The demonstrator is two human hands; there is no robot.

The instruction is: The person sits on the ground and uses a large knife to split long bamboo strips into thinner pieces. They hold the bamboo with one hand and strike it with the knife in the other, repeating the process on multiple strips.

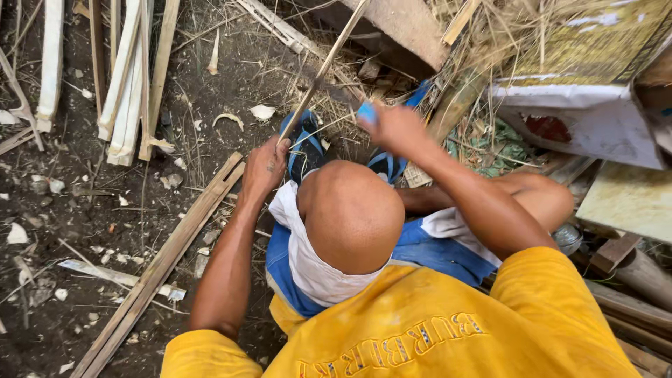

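Left hand [264, 166] clenched around a thin bamboo strip [323, 70], gripping it low, just above the blue sandal [302, 145]; strip runs up and right from the fist, tilted, out past the top edge. Right hand [396, 128] closed on a blue-handled knife [353, 101], blade lying across the strip near its lower third, apparently touching it. Whether the blade is splitting or shaving is too small to tell. Progress, judging by the lay: a bundle of pale split slats [129, 77] sits well apart at upper left, so some stock looks already worked; longer slats [168, 259] lie on the dirt ground [63, 210] beside the left arm. This strip looks mid-cut, most of its length above the blade untouched.
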